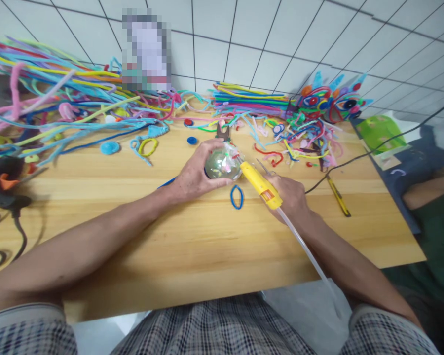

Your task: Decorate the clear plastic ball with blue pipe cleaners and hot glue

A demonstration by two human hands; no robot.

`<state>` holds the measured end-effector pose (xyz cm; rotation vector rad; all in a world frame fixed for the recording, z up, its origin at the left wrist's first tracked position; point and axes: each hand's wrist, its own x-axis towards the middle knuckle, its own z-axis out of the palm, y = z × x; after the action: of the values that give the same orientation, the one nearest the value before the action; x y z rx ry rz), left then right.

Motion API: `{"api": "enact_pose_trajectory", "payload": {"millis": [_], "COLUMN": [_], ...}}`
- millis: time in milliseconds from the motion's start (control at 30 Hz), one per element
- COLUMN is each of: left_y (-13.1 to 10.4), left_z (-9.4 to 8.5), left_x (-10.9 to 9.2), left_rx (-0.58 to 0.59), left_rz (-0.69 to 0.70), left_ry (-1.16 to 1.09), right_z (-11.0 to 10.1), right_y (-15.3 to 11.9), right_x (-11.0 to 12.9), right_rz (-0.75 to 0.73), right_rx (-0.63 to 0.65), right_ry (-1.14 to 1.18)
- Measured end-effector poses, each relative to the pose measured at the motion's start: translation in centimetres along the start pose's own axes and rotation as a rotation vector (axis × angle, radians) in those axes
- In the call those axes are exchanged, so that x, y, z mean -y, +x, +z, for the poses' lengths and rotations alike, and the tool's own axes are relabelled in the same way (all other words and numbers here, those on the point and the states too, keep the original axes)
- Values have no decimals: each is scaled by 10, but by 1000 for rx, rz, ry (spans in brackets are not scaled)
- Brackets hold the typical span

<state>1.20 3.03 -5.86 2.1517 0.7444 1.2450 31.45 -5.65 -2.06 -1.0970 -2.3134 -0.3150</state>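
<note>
My left hand [197,170] is curled around a clear round ball [222,165] with small coloured bits on or in it. In my right hand [287,193] is a yellow hot glue gun [261,185], its nozzle close to the ball's right side; I cannot tell whether they touch. A long clear glue stick [305,241] sticks out of the gun's back end. Just below the ball lies a blue pipe-cleaner loop [237,197]. Behind the ball are dark-jawed pliers [223,132], partly hidden.
Loose pipe cleaners [107,106] heap up at the left, beside a black tool with an orange trigger [7,180]. A pipe-cleaner bundle [251,98] and a colourful mask [331,101] stand at the back. A yellow utility knife [338,197] and a black cord [377,145] lie at right, near another person's arm [432,187].
</note>
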Motion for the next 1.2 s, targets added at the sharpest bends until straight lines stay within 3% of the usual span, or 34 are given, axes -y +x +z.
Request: {"api": "enact_pose_trajectory", "payload": {"millis": [600, 933, 1200], "left_y": [0, 0, -1], "left_z": [2, 1, 3], "left_x": [0, -1, 1], "left_rx": [-22, -12, -34], "left_rz": [26, -20, 31], "left_ry": [-12, -10, -39], "right_z": [1, 1, -4], "right_y": [3, -2, 2], "right_x": [4, -1, 2], "right_rz": [-27, 0, -27], "right_rx": [-71, -27, -17], "right_ry": [34, 35, 42]}}
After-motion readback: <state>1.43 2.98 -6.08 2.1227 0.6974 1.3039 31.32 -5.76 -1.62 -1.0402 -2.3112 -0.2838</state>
